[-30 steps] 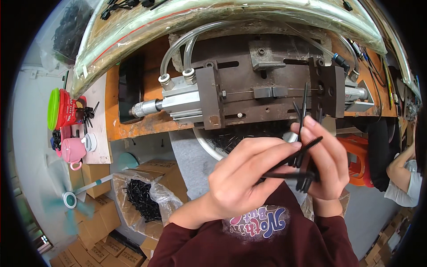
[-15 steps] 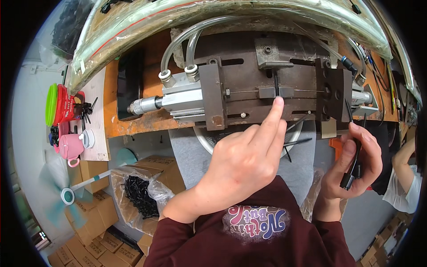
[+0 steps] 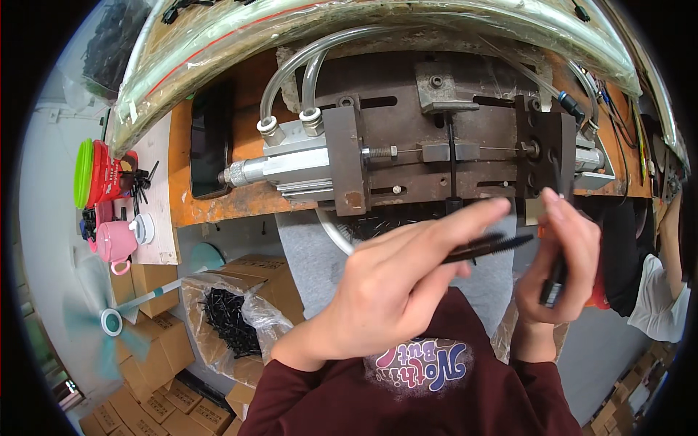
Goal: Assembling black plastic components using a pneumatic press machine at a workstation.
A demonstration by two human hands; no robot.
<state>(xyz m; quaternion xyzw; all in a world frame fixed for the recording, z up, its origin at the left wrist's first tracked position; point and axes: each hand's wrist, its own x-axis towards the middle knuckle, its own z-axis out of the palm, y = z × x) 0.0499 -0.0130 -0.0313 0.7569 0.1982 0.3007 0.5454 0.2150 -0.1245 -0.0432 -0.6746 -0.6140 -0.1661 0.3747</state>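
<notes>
My left hand (image 3: 403,269) is over my lap, just below the metal clamping fixture (image 3: 407,178). Between its fingers and thumb sits a thin black rod (image 3: 502,247) with a ridged, brush-like end pointing right. Another slim black rod (image 3: 453,171) stands lengthwise in the fixture, between two small grey blocks (image 3: 436,152); its near end has a thicker black part. My right hand (image 3: 567,261) is curled round black rods (image 3: 554,282) near the fixture's right end. Its fingers partly hide them, so how many there are cannot be told.
Air cylinders (image 3: 298,168) with clear hoses (image 3: 280,80) flank the fixture on the wooden bench (image 3: 243,211). A white-rimmed basket (image 3: 333,231) with black pieces is below. Left are a bag of black parts (image 3: 231,320), a fan (image 3: 110,322), a pink cup (image 3: 116,238) and cartons (image 3: 156,349).
My left hand has drawn back from the fixture's middle toward me. My right hand has shifted slightly left and up. The two small blocks have moved apart, away from the upright rod.
</notes>
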